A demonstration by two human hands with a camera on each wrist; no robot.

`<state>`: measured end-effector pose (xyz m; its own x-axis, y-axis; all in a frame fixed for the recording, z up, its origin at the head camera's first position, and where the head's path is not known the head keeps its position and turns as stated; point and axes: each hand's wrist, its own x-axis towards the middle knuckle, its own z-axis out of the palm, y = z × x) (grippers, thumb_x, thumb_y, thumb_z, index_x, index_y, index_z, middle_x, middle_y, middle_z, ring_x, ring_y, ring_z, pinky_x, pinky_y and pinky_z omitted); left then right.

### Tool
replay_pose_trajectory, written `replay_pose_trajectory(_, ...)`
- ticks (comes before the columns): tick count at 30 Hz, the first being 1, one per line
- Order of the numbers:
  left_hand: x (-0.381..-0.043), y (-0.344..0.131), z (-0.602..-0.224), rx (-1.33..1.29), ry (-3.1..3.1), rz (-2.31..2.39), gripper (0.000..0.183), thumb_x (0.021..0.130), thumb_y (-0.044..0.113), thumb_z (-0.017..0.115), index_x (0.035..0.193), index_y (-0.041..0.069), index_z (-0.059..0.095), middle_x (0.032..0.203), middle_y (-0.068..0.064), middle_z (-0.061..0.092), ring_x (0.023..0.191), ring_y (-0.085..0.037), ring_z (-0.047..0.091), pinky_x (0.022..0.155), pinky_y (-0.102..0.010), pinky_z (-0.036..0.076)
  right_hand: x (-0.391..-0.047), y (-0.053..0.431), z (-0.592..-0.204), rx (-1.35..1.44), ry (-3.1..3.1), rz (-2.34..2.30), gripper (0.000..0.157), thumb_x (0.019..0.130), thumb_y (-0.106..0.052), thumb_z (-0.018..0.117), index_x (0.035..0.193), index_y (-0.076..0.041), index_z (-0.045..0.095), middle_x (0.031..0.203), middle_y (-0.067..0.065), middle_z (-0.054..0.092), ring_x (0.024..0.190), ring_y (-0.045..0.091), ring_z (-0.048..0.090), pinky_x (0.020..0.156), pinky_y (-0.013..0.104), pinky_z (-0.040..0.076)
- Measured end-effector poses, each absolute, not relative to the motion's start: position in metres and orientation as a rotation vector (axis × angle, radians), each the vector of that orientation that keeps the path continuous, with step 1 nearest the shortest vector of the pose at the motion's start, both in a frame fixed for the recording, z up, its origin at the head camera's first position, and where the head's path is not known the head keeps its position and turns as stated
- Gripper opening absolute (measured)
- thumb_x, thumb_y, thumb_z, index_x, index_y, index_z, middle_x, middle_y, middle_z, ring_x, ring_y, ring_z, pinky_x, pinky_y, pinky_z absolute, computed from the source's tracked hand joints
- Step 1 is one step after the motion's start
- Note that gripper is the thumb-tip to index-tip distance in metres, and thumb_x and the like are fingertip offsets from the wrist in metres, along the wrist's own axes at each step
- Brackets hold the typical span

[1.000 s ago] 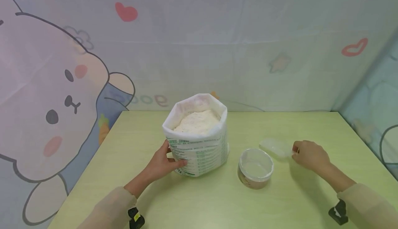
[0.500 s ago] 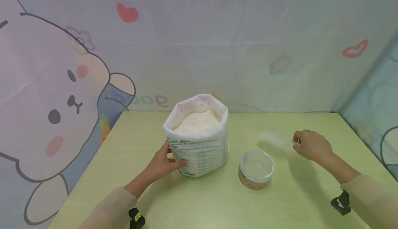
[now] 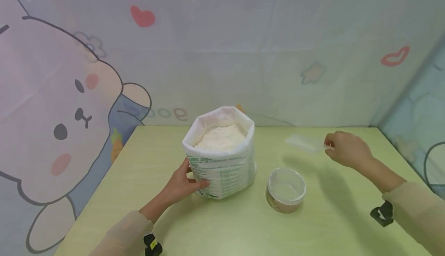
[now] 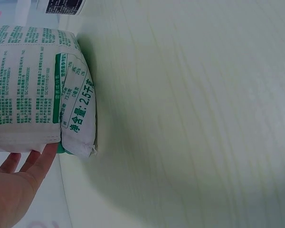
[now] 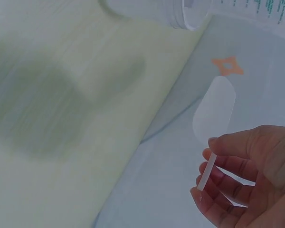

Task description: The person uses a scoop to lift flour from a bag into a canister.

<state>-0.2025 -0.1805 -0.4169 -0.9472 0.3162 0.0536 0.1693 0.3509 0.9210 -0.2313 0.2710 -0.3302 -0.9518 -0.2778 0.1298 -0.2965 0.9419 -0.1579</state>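
Observation:
A white bag [image 3: 229, 173] with green print stands upright with its top rolled back, filled with pale flour-like powder [image 3: 222, 137]. At its left side my left hand [image 3: 182, 184] holds it, thumb on the front and fingers round the side. My right hand [image 3: 349, 150] grips the thin handle of a translucent plastic scoop [image 5: 216, 107] above the table; its bowl points left in the head view. In the right wrist view the bowl shows nothing in it. A round clear tub [image 3: 286, 194] without a lid stands between the bag and my right hand.
The pale yellow-green table [image 3: 243, 229] ends at a printed cloth backdrop [image 3: 222, 55]. Another cloth [image 3: 417, 124] hangs along the right side. A black device [image 3: 382, 213] is strapped at my right sleeve.
My right hand has lifted the scoop off the table and carried it up and back, then slightly left. The bag, the tub and my left hand have stayed in place.

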Motion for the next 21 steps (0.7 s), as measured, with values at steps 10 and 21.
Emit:
replay_pose_trajectory(10,-0.201,-0.180,-0.414,0.470,2.464,1.670,0.077,0.075,0.017,0.078,0.134,0.033,0.032,0.127,0.001,0.049,0.115,-0.028,0.048,0.080,-0.033,0.055,-0.236,0.264,-0.310,0.490,-2.940,0.196,0.012,0.080,-0.010,0.064,0.088,-0.001,0.064,0.077,0.008,0.058,0.065,0.020,0.055,0.053,0.036,0.046)
replay_pose_trajectory(21,-0.201,-0.181,-0.416,0.477,2.454,1.669,0.077,0.075,0.018,0.077,0.134,0.037,0.031,0.125,0.003,0.050,0.113,-0.027,0.051,0.080,-0.033,0.055,-0.240,0.261,-0.283,0.582,-2.859,0.137,0.009,0.080,-0.008,0.064,0.086,-0.001,0.063,0.076,0.007,0.058,0.066,0.021,0.054,0.056,0.039,0.048)
